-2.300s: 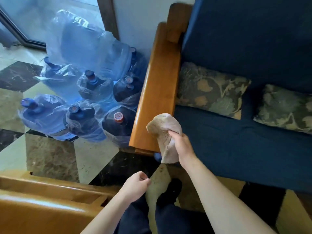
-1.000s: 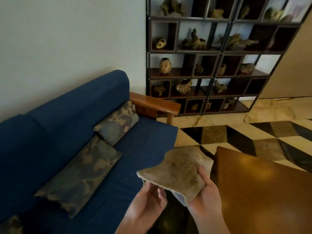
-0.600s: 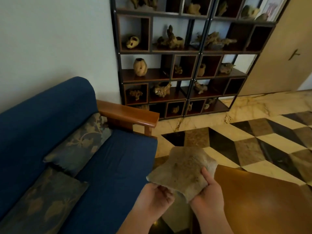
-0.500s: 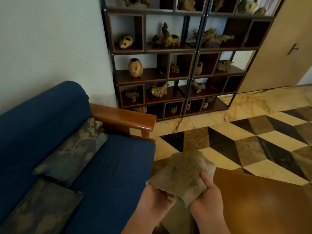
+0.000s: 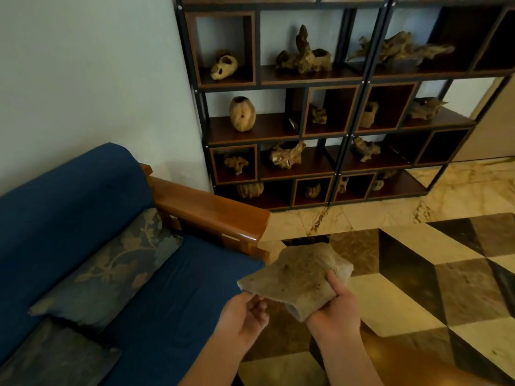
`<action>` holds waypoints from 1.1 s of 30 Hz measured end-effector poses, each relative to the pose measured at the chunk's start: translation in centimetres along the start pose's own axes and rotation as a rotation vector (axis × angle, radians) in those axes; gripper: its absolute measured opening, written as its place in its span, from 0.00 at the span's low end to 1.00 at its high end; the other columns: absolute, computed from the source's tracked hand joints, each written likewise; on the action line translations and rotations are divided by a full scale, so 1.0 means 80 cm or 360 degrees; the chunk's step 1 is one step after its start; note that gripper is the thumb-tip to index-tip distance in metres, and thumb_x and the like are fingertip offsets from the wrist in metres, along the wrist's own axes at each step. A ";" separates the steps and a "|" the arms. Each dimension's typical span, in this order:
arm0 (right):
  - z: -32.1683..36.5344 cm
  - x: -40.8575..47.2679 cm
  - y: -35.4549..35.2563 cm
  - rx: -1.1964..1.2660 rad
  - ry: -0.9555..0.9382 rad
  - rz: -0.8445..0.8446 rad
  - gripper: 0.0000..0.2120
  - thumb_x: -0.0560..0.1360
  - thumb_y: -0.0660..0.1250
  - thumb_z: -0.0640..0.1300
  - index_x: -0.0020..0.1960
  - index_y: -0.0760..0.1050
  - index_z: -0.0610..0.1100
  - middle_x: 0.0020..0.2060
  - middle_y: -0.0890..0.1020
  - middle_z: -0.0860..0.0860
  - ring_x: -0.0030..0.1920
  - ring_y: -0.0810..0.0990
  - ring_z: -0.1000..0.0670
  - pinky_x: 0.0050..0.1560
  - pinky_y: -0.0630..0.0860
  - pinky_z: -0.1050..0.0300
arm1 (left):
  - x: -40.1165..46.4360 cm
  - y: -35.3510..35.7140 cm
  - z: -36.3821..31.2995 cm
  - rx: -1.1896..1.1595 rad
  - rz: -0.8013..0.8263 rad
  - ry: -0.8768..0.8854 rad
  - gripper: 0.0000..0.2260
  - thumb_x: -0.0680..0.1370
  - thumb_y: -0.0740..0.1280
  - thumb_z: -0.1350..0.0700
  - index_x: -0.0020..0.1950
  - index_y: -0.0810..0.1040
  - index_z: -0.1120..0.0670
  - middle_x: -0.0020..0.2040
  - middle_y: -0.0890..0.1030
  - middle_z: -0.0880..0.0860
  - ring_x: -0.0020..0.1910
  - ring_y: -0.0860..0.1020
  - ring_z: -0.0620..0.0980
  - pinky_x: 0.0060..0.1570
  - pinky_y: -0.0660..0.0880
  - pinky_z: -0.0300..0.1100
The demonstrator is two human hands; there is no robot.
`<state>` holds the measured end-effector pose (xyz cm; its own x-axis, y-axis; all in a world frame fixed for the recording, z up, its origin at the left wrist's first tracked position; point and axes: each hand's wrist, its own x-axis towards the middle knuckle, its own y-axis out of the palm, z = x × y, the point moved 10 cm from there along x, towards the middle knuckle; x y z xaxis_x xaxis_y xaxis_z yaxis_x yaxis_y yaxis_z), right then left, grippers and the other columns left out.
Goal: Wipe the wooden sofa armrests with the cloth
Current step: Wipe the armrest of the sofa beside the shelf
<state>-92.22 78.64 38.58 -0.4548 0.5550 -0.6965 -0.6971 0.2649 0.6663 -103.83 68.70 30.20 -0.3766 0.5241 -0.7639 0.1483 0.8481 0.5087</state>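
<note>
A beige cloth [image 5: 299,277] with dark stains is held flat in the air between both hands. My right hand [image 5: 335,307] grips its near right side, thumb on top. My left hand [image 5: 245,316] pinches its left corner. The glossy wooden armrest [image 5: 214,213] of the blue sofa [image 5: 178,288] lies just beyond the cloth, up and to the left, apart from it.
Two patterned cushions [image 5: 111,268] lean on the sofa back. A dark shelf unit [image 5: 320,107] with driftwood pieces stands against the wall behind the armrest. The floor [image 5: 418,260] is checkered marble. A brown wooden surface [image 5: 412,363] shows at the lower right.
The view swung from the sofa's other armrest, by the water bottles, to this one. My left hand has joined the right on the cloth. The armrest has come closer.
</note>
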 end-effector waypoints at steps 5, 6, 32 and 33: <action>0.022 0.083 0.039 -0.0045 0.0075 -0.0039 0.20 0.83 0.61 0.47 0.75 0.65 0.53 0.63 0.78 0.37 0.63 0.77 0.34 0.70 0.70 0.31 | 0.065 0.041 -0.030 0.0018 0.0073 -0.0068 0.07 0.83 0.63 0.62 0.56 0.80 0.63 0.39 0.82 0.59 0.34 0.77 0.52 0.29 0.74 0.44; 0.025 0.100 0.051 -0.0048 0.0090 -0.0029 0.22 0.83 0.61 0.47 0.76 0.64 0.52 0.65 0.78 0.37 0.65 0.76 0.34 0.72 0.68 0.31 | 0.078 0.046 -0.038 0.0075 0.0083 -0.0062 0.08 0.82 0.63 0.63 0.56 0.81 0.63 0.41 0.84 0.59 0.35 0.79 0.52 0.29 0.74 0.44; -0.040 0.744 0.221 -0.2842 0.0100 -0.0444 0.27 0.85 0.55 0.57 0.71 0.71 0.36 0.58 0.78 0.36 0.65 0.77 0.36 0.64 0.71 0.45 | 0.506 -0.007 -0.282 -0.0035 -0.0862 0.0137 0.11 0.80 0.58 0.66 0.55 0.79 0.59 0.34 0.83 0.54 0.30 0.80 0.48 0.30 0.75 0.40; -0.050 0.752 0.220 -0.2963 0.0033 -0.0402 0.27 0.85 0.56 0.58 0.74 0.68 0.40 0.61 0.77 0.39 0.66 0.76 0.37 0.63 0.71 0.46 | 0.520 -0.008 -0.287 -0.0011 -0.0889 0.0156 0.10 0.81 0.59 0.65 0.55 0.79 0.58 0.33 0.83 0.53 0.30 0.80 0.47 0.32 0.75 0.40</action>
<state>-134.03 113.55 7.39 -0.2546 0.6326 -0.7315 -0.3648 -0.7633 -0.5332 -140.60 88.17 7.18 -0.4794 -0.0143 -0.8775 -0.1037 0.9938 0.0405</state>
